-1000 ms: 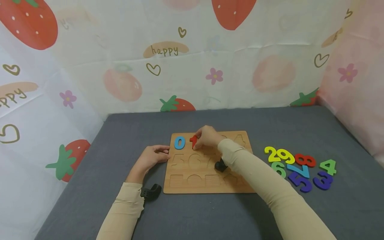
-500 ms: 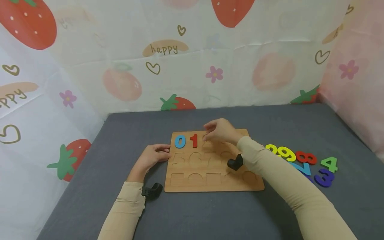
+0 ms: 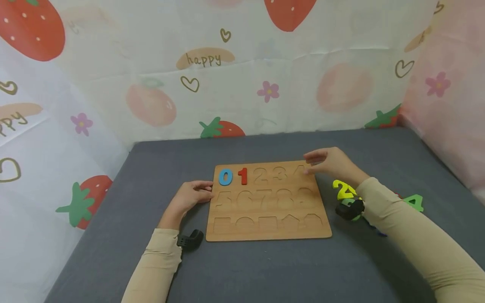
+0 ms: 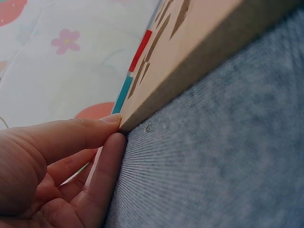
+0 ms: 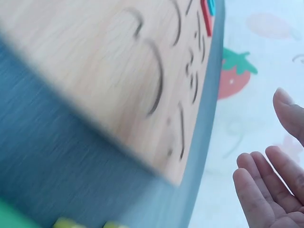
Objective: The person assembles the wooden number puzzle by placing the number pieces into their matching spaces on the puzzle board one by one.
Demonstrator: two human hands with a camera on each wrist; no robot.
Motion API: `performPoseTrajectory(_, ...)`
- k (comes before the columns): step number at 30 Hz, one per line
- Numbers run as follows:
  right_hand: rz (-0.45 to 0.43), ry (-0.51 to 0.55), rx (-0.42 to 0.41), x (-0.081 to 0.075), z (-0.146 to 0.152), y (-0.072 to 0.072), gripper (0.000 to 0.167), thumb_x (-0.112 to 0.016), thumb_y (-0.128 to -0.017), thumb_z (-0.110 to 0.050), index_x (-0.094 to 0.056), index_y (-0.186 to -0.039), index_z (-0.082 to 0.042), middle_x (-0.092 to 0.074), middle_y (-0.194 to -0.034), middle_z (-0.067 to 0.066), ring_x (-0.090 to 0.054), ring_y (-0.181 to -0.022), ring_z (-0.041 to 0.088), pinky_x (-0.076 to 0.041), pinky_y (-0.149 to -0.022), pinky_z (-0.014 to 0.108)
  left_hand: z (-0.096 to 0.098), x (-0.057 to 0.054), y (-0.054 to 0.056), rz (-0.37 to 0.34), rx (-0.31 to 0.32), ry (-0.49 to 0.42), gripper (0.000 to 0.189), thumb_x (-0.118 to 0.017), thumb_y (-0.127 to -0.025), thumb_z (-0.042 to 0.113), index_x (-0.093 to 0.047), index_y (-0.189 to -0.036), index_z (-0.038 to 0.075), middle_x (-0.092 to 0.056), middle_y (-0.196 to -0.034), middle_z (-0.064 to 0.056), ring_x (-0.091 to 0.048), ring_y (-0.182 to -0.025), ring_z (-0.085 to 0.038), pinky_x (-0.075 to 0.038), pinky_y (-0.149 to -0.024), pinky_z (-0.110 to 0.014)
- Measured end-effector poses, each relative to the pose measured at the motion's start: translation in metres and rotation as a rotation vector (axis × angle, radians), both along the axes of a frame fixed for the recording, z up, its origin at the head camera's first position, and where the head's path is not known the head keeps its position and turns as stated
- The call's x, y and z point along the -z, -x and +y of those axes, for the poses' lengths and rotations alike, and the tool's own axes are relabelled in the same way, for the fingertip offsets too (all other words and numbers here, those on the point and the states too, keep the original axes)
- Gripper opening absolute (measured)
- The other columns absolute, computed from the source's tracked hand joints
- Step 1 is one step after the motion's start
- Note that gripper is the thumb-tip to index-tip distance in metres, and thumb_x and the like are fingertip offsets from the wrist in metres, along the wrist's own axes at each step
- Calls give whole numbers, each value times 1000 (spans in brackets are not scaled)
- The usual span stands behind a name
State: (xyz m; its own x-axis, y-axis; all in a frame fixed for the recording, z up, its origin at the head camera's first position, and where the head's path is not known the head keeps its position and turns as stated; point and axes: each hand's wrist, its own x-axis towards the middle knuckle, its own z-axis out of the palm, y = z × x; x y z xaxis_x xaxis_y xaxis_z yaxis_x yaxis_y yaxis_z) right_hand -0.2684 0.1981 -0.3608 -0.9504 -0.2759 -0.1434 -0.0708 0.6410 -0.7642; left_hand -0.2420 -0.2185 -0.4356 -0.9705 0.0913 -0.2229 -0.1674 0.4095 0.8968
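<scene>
A wooden number puzzle board (image 3: 235,211) lies on the dark grey cloth. A blue 0 (image 3: 221,177) and a red 1 (image 3: 244,176) sit in its top row; the other recesses are bare. My left hand (image 3: 191,195) holds the board's left edge; in the left wrist view the thumb (image 4: 80,135) is at the top of the edge and a finger (image 4: 107,164) at its lower side. My right hand (image 3: 329,163) hovers around the board's far right corner, fingers relaxed and apart, nothing in them. The right wrist view shows its fingers (image 5: 259,190) spread off the board.
Right of the board lie loose number pieces, among them a yellow 2 (image 3: 342,192) and a green 4 (image 3: 416,201). My right sleeve (image 3: 401,223) and the black wrist camera (image 3: 349,209) cover several of them. A printed cloth wall (image 3: 288,113) stands behind.
My right hand has let go of the red 1, now in its recess, and moved right across the board toward the loose numbers. The left hand has stayed at the board's left edge.
</scene>
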Motion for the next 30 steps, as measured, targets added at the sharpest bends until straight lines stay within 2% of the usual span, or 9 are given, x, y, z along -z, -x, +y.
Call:
performPoseTrajectory(5, -26, -39, 9, 0, 23, -10, 68, -80, -84, -35, -55, -141, -7, -56, -143, 18, -51, -133, 37, -42, -108, 56, -1, 0, 0, 1, -2, 0, 49, -69, -92, 6, -56, -139, 0, -60, -128, -20, -67, -95, -10, -58, -88, -30)
performPoseTrajectory(10, -45, -81, 5, 2, 43, -17, 81, -82, -76, -50, -55, -141, -10, -54, -146, 16, -54, -130, 37, -44, -106, 55, -1, -1, 0, -3, -11, -5, 49, -70, -91, 6, -57, -138, 0, -62, -125, -19, -65, -92, -7, -58, -86, -28)
performPoseTrajectory(18, -107, -49, -17, 14, 68, -25, 72, -79, -84, -35, -52, -144, -8, -49, -150, 18, -49, -134, 41, -43, -108, 56, 0, -1, 0, 1, -8, 2, 49, -70, -91, 5, -57, -138, 0, -62, -125, -19, -67, -94, -9, -58, -87, -29)
performPoseTrajectory(23, -127, -31, -29, 22, 82, -26, 76, -80, -83, -37, -49, -146, -8, -47, -152, 19, -47, -137, 41, -42, -108, 57, 1, 0, 1, 8, 0, 16, 49, -70, -91, 5, -57, -138, -1, -62, -126, -20, -68, -98, -11, -58, -88, -30)
performPoseTrajectory(30, -129, -62, -59, 28, 92, -23, 80, -80, -82, -41, -48, -146, -5, -47, -151, 19, -43, -138, 43, -41, -109, 57, 1, 0, 1, 8, -3, 20, 49, -70, -91, 7, -57, -138, 0, -62, -125, -19, -67, -96, -10, -58, -88, -30)
